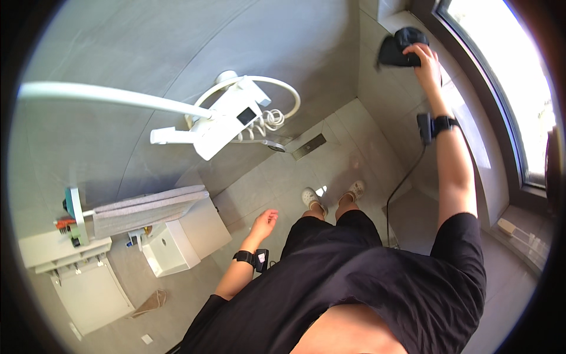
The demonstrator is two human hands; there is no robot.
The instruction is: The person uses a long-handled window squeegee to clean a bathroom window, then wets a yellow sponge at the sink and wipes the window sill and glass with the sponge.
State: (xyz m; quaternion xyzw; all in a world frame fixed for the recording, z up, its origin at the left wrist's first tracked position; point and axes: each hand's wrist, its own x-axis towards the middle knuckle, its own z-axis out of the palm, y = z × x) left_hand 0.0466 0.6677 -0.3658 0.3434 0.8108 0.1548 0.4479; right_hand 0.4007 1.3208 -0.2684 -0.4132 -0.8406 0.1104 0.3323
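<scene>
My right hand [423,57] is raised at the far right, up by the window ledge. Its fingers are closed on a black, soft-looking bundle [398,48], made of two rounded parts; motion blurs its left edge, and I cannot make out its exact kind. Lower and to the left, my left hand [264,224] hangs in the air beside my leg. It holds nothing, with its fingers loosely bent and partly apart. Black straps with small dark devices sit on both forearms, and a cable [407,174] runs down from the right one.
A white shower unit [227,121] with a hose and long pipe is on the grey wall at left. A floor drain [309,147] lies ahead of my feet. Left are a washbasin [186,248], a hanging grey towel [150,212] and a shelf [44,245]. The window frame [489,76] borders my right arm.
</scene>
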